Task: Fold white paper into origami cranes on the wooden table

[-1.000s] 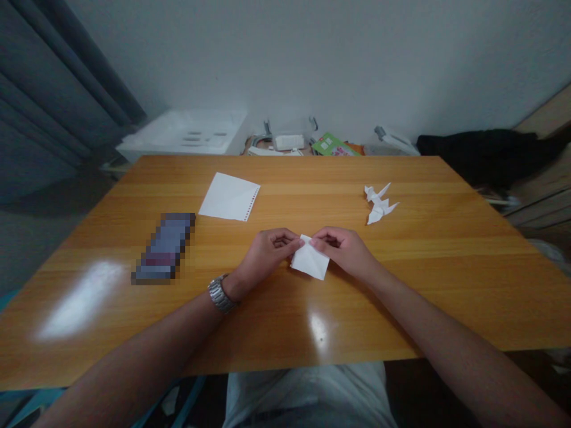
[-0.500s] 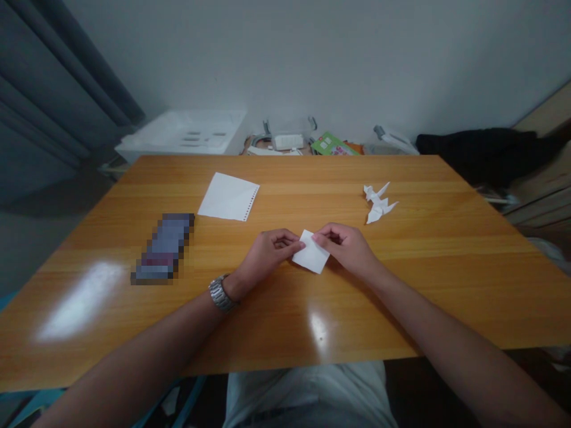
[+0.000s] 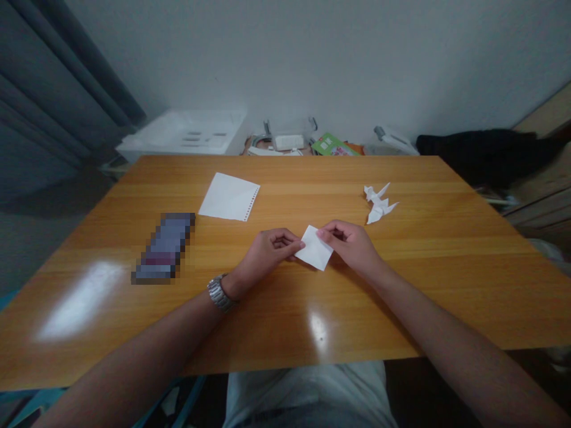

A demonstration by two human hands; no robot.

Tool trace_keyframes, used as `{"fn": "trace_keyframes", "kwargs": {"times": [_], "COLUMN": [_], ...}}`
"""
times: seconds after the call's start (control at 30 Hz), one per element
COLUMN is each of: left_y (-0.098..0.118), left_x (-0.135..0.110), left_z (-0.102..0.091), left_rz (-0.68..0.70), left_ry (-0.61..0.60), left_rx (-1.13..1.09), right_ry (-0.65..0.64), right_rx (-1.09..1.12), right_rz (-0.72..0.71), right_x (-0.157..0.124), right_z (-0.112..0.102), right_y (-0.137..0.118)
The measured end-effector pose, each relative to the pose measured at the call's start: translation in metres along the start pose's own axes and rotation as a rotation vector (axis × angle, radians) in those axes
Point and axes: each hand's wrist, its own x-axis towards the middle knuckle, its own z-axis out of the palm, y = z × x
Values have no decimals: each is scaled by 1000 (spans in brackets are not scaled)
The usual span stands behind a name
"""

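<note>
A small white square of folded paper [image 3: 316, 249] is held between my two hands, a little above the wooden table. My left hand [image 3: 274, 252] pinches its left corner with thumb and fingers; a metal watch [image 3: 219, 293] is on that wrist. On the upper right edge, my right hand [image 3: 350, 246] is closed with the thumb on top of the paper. The fingers underneath the square are hidden. Beyond my right hand lie white folded-paper figures [image 3: 379, 205], close together.
A white sheet with a perforated edge [image 3: 229, 196] lies at the back left of the table [image 3: 312, 190]. Left of my hands is a pixelated phone-like object [image 3: 165, 246]. Behind the table stand a white bin [image 3: 182, 134], a green booklet [image 3: 333, 144] and dark cloth [image 3: 482, 151].
The folded paper has shifted slightly right and away from me along with my right hand. My left hand keeps its pinch almost in place.
</note>
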Motion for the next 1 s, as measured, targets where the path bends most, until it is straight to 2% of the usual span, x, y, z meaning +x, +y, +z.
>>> {"fn": "trace_keyframes", "kwargs": {"times": [0.23, 0.6, 0.8, 1.0], "left_y": [2, 4, 4, 4], "left_x": [-1, 0, -1, -1], "left_z": [0, -4, -3, 2], "left_rz": [11, -19, 22, 100], "left_ry": [-22, -36, -40, -15], "left_rx": [18, 15, 28, 84], "right_ry": [37, 5, 12, -86], "right_rx": [43, 37, 30, -29], "right_rz": [8, -17, -15, -17], "right_x": [1, 2, 2, 0], "right_z": [-1, -1, -2, -2], "right_y": [0, 1, -1, 0]}}
